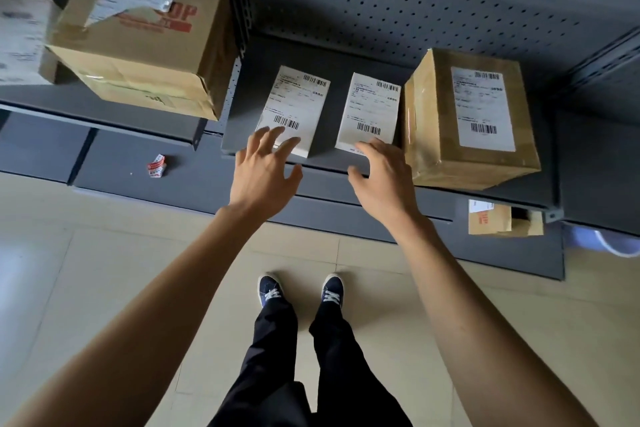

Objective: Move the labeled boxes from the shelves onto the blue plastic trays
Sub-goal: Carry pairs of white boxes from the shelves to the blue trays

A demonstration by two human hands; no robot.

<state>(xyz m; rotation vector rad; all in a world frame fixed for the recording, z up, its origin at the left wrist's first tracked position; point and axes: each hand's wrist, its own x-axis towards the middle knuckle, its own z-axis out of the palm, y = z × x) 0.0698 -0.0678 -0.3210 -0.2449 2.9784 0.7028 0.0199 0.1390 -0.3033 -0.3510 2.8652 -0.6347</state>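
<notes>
Just beyond each hand (265, 168), a box (293, 110).

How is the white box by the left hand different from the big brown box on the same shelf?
The white box is small, flat and white; the brown box is much bigger, taller and wrapped in brown tape. The left hand reaches over the white box's near edge; no hand is on the brown box. Both carry white barcode labels.

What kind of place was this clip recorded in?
Probably a parcel storeroom or small warehouse: grey metal shelving with a pegboard back, cardboard parcels such as the taped brown box, and two small white boxes with barcoded shipping labels.
</notes>
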